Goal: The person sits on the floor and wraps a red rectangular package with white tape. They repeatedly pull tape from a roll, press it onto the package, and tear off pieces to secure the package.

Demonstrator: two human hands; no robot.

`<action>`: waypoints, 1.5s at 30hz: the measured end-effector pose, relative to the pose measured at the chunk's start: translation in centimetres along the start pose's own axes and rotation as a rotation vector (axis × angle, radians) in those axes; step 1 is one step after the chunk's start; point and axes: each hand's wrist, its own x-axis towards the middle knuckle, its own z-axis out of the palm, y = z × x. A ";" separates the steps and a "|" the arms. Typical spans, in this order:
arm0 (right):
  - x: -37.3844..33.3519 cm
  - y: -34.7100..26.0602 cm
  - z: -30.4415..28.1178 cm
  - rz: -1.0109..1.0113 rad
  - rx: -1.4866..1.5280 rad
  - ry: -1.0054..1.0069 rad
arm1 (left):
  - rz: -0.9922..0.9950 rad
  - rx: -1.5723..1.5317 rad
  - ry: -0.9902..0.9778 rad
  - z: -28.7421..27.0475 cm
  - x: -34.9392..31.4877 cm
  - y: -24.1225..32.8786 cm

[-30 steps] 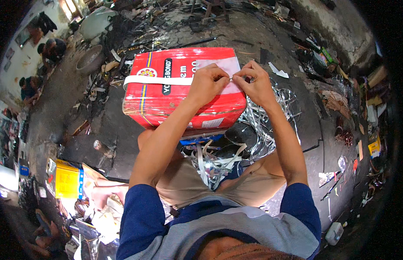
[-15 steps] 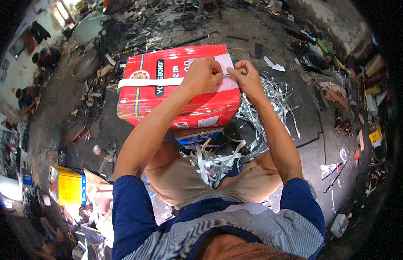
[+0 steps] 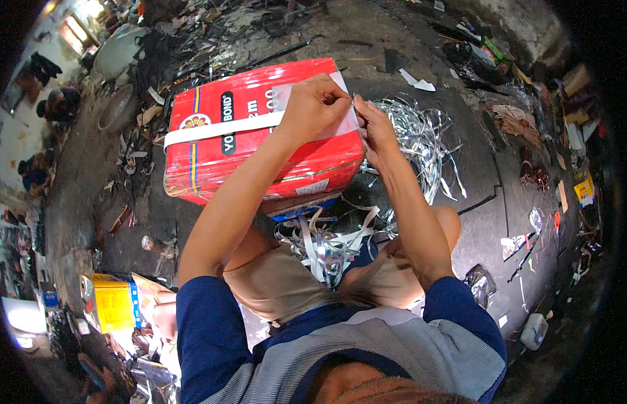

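A red carton (image 3: 279, 165) lies in front of me, tilted a little, with a flat white strap (image 3: 242, 126) running over its top. My left hand (image 3: 310, 108) rests over the strap near the carton's right end, fingers pinched together on it. A pale patch (image 3: 338, 126) shows on the carton's top beneath that hand. At the carton's right edge is my right hand (image 3: 375, 131), thumb raised and fingers curled in close to the side. Whatever lies between the right fingers is hidden. The fingertips of both hands are close together.
A tangle of shiny strapping (image 3: 421, 145) lies right of the carton, and loose white strips (image 3: 320, 249) lie between my legs. A blue-edged box (image 3: 303, 210) shows under the carton. A yellow box (image 3: 111, 303) stands at lower left. Scraps (image 3: 418, 81) litter the floor. Other people sit far left.
The carton has shifted left and slightly away, turning a little. My right hand has dropped lower along its right edge, its thumb now pointing up. My left hand stays over the strap.
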 end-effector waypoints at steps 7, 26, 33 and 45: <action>2.3 -5.4 1.8 -0.221 -0.800 0.212 | 0.004 0.040 0.002 -0.1 0.4 0.0; 9.1 20.8 -18.4 -0.046 -1.166 0.585 | -0.212 0.084 -0.077 -0.2 1.3 0.8; 9.6 24.0 -20.9 0.181 -1.213 0.623 | -0.236 0.027 -0.067 -0.4 1.1 0.2; 8.5 24.5 -22.8 0.398 -1.330 0.535 | -0.139 0.074 -0.075 -0.6 0.9 0.2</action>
